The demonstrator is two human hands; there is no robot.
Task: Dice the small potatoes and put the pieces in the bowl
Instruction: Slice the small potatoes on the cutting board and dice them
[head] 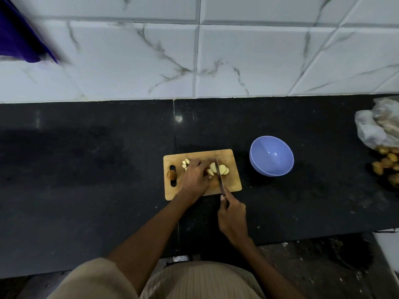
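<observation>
- Nearest the camera is the person's beige ribbed garment (pixel 194 281), from which both bare forearms reach out over the worktop.
- The right hand (pixel 232 214) is curled round the handle of a slim dark-bladed kitchen knife (pixel 219 176), with the forefinger lying along its top; the hand sits just off the near edge of the board.
- The knife blade runs away from the person across the board, its tip among the cut potato.
- The left hand (pixel 194 176) rests on the rectangular pale wooden chopping board (pixel 232 182), fingers bent and pressing down on pale yellow potato pieces (pixel 212 168) just left of the blade.
- More pale slices (pixel 223 169) lie touching one another on the right side of the blade, and a few small cubes (pixel 185 164) lie past the knuckles towards the board's left.
- One small whole brown-skinned potato (pixel 171 174) sits at the board's left end, against the slotted handle hole.
- The board lies on a black polished stone worktop (pixel 86 169).
- A round lilac plastic bowl (pixel 271 156) stands on the worktop just right of the board, apart from it; no pieces show inside.
- At the far right edge, small brown potatoes (pixel 386 164) spill from a crumpled clear plastic bag (pixel 375 128).
- Behind the worktop rises a wall of white marble-veined tiles (pixel 237 61), with a dark blue cloth (pixel 19 35) hanging at upper left.
</observation>
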